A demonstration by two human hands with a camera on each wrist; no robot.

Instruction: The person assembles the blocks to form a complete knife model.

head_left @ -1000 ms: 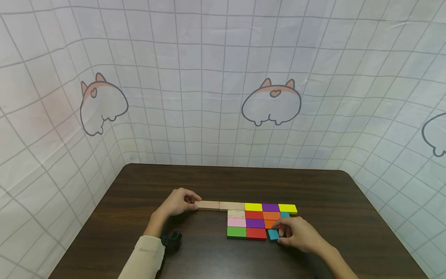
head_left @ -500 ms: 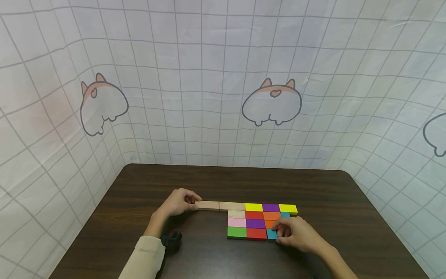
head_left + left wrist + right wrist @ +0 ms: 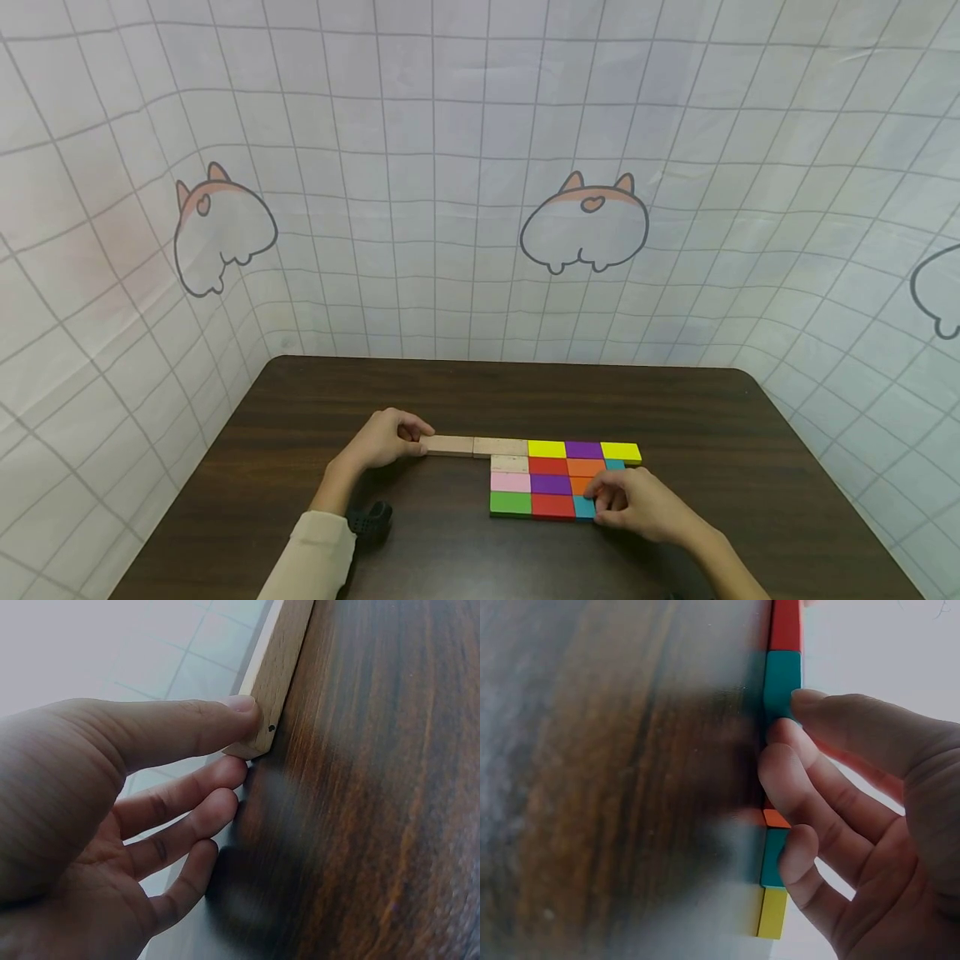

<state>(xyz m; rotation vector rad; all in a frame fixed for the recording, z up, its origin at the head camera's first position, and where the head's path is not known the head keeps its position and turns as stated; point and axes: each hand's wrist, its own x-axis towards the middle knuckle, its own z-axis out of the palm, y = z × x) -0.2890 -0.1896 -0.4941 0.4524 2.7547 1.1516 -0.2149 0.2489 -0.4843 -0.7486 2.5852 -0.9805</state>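
Flat wooden blocks lie together on the dark table. My left hand (image 3: 381,437) is at the left end of the row, where thumb and fingers pinch the end of a plain wooden block (image 3: 450,446). In the left wrist view, the thumb presses the near face of that wooden block (image 3: 276,682); the index finger is mostly hidden. At the lower right corner, my right hand (image 3: 637,504) pinches a teal block (image 3: 583,508) that sits against a red block (image 3: 552,506). The right wrist view shows the thumb at an edge of the teal block (image 3: 781,679), with other fingers loosely curled.
Yellow (image 3: 546,449), purple (image 3: 550,485), orange (image 3: 585,467), pink (image 3: 510,482) and green (image 3: 510,502) blocks fill the layout. A second plain block (image 3: 500,447) continues the top row. A gridded white curtain (image 3: 450,208) surrounds the table (image 3: 337,392). A black band (image 3: 370,521) is on the left wrist.
The right hand has slid the teal block slightly left and straightened it, closing the gap to the red block. The left hand has stayed in place.
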